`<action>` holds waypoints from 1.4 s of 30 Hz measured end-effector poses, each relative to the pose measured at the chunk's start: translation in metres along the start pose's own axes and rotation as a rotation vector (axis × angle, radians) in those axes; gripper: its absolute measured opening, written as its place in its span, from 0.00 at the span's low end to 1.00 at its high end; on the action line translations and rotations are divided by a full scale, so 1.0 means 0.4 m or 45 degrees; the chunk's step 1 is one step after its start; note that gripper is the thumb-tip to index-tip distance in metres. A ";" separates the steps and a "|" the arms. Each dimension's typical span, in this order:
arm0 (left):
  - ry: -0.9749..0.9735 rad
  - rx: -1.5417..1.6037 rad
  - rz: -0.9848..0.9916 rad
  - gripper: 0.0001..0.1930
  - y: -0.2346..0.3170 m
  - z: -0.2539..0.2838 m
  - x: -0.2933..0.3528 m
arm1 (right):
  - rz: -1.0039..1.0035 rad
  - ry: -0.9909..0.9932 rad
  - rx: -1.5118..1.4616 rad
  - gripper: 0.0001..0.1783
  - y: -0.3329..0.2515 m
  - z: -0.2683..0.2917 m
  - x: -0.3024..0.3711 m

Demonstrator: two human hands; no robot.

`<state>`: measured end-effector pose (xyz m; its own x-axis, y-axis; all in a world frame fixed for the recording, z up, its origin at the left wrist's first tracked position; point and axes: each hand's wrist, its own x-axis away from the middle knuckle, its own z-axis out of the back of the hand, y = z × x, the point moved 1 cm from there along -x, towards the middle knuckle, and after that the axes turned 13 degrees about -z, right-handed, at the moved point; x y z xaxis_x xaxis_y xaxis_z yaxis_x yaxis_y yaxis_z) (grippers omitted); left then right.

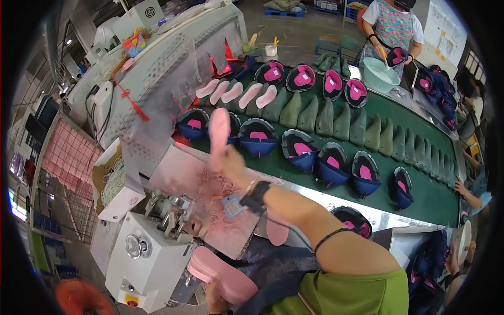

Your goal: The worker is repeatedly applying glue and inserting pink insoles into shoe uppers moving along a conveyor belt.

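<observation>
Stretched out over the table's near edge, my right hand (232,164) is closed on one end of a pink insole (220,127). The insole points up toward the conveyor, in front of the blue shoe uppers (258,137). Low in the view, my left hand (215,295) grips a thick stack of pink insoles (227,278) beside the white machine (142,262). Another pink insole (277,231) lies under my right forearm. Several insoles (232,92) rest on green shoe lasts (290,110) on the green belt (420,202).
Pink trimmings (220,207) litter the board by the machine, with a blue tag (232,206) among them. A carton of cord (113,178) stands left. Across the belt, a person (394,26) brushes a shoe upper over a pale green basin (380,76). Another person's hand (462,188) reaches in at right.
</observation>
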<state>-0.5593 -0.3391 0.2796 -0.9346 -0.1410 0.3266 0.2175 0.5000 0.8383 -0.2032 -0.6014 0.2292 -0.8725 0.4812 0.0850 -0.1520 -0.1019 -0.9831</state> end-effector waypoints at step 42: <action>0.008 0.273 0.209 0.21 -0.051 0.047 0.058 | -0.209 -0.776 0.195 0.27 -0.066 -0.014 0.337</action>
<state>-0.5905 -0.3365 0.2620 -0.8900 -0.0480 0.4534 0.3006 0.6859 0.6627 -0.3144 -0.5290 0.2659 -0.9326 -0.0749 0.3530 -0.3308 -0.2137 -0.9192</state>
